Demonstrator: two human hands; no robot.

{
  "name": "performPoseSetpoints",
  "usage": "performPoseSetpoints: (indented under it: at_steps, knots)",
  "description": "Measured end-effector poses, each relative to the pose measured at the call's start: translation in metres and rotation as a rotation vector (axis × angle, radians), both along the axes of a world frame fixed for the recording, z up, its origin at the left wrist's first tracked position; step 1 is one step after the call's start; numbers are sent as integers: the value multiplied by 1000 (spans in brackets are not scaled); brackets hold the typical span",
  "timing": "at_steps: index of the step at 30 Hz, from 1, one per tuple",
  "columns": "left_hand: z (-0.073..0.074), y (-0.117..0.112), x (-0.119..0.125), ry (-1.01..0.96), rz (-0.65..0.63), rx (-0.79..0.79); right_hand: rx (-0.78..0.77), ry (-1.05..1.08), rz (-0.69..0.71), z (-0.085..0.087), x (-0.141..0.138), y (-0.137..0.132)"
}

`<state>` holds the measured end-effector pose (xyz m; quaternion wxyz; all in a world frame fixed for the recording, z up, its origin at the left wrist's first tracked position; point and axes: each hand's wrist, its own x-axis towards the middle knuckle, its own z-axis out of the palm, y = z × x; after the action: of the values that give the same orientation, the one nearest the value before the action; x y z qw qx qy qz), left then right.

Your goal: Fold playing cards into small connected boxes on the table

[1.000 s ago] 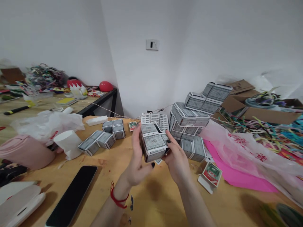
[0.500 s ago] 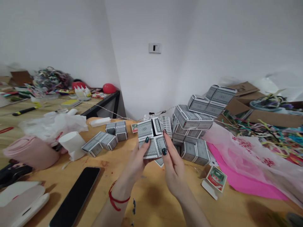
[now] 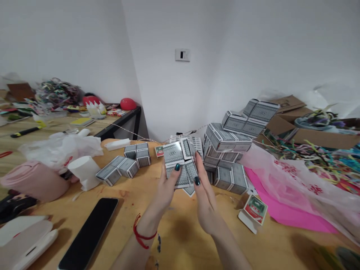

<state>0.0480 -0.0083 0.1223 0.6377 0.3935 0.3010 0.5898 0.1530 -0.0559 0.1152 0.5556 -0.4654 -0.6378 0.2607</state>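
Between both hands, above the table, is a block built of folded playing cards with grey patterned backs. My left hand grips its left side, thumb lying across the front face. My right hand presses along the right side, fingers behind the edge and thumb at the lower right corner. The upper right cube of the block sits slightly apart from its neighbours, with a dark gap. Behind the hands a sheet of laid-out playing cards is partly hidden. More joined card blocks stand at the left.
A tall stack of card blocks rises at the right. An open card box lies in front of it, beside pink paper. A phone, a white roll and a pink roll occupy the left side.
The block has tilted slightly, and my right hand's fingers have straightened along its right side. My left hand keeps its hold. The whole view has shifted a little.
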Motion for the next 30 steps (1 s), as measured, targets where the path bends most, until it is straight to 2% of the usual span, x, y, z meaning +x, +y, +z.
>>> performPoseSetpoints:
  at_steps: [7, 19, 26, 30]
  knots:
    - [11, -2, -11, -55, -121, -231, 127, -192, 73, 8, 8, 3]
    - [14, -5, -3, -59, -134, -264, 166, -249, -98, 1, 4, 8]
    - [5, -1, -6, -12, -121, -238, 160, -275, -92, 1, 3, 11]
    - [5, 0, -6, 5, -104, -235, 177, -294, -100, 0, 3, 11]
